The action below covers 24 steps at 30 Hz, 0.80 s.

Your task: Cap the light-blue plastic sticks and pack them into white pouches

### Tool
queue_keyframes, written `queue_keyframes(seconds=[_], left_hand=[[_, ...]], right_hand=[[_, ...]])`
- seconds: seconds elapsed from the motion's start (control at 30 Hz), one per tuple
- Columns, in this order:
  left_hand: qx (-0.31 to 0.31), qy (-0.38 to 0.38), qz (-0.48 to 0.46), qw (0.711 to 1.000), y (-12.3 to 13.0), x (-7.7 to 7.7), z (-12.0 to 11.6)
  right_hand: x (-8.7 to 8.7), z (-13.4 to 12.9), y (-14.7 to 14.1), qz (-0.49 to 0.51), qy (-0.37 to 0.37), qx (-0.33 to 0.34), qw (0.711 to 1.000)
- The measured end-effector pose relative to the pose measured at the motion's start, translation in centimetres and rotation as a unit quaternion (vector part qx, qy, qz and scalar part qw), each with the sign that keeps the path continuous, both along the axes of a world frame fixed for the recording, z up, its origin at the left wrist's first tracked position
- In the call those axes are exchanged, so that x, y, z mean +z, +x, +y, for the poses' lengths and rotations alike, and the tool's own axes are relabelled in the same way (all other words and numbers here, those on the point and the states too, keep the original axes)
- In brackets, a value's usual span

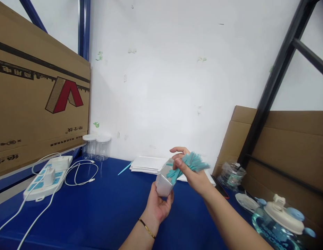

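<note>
Head view: a small white box (163, 185) is held tilted above the table, gripped from below by the left hand (159, 207), while a bundle of teal strips (194, 161) is pinched between the thumb and fingers of the right hand (196, 178). The lower ends of the bundle are set against the mouth of the box; how deep they reach cannot be told. Both pieces are judged to be light. The strips look thin and bendable, likely to be splayed or slipped loose at the ends, so they are best taken around the middle — gathered firmly, not crushed. The box seems to be made of thin card, easily dented, and is better supported at its base and sides. A smooth blue table (99, 211) is spread beneath, with a stack of flat white pieces (147, 164) laid near the wall (156, 86) and a single teal strip (124, 168) beside it. Clear jars (102, 150) and a power strip (45, 178) are placed to the left, a drinking bottle (282, 222) to the right — all well apart from the hands.
</note>
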<state>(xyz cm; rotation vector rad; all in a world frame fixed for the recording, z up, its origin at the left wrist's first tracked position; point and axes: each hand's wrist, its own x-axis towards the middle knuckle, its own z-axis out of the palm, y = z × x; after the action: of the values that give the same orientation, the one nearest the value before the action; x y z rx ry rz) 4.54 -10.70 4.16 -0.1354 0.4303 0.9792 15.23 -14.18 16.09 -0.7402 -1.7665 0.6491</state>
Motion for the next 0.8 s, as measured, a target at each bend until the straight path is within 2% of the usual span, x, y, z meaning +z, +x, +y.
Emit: queue_keyframes(seconds=[0.13, 0.23, 0.37, 0.47, 0.53, 0.6, 0.8], left_hand=[[-0.008, -0.028, 0.003, 1.0, 0.5, 0.4, -0.5], [-0.006, -0.007, 0.008, 1.0, 0.6, -0.3, -0.6], [0.004, 0.0, 0.084, 0.996, 0.2, -2.4, -0.6], [0.025, 0.054, 0.078, 0.995, 0.0, -3.4, -0.8], [0.026, 0.069, 0.05, 0.996, 0.3, -3.5, -0.9], [0.021, 0.05, 0.038, 0.998, 0.7, -3.3, -0.8], [0.014, 0.028, -0.008, 0.999, 1.9, -3.1, -1.0]], right_hand=[[0.5, 0.2, 0.7, -0.066, -0.061, 0.01, 0.996], [0.5, 0.6, 1.2, -0.119, -0.08, 0.003, 0.99], [1.2, 1.6, 2.4, -0.056, -0.048, -0.092, 0.993], [2.4, 2.7, 3.5, 0.016, -0.058, -0.141, 0.988], [2.9, 3.4, 4.0, 0.031, -0.072, -0.157, 0.985], [3.2, 3.9, 4.2, 0.024, -0.086, -0.167, 0.982], [3.4, 3.7, 4.2, -0.039, -0.119, -0.15, 0.981]])
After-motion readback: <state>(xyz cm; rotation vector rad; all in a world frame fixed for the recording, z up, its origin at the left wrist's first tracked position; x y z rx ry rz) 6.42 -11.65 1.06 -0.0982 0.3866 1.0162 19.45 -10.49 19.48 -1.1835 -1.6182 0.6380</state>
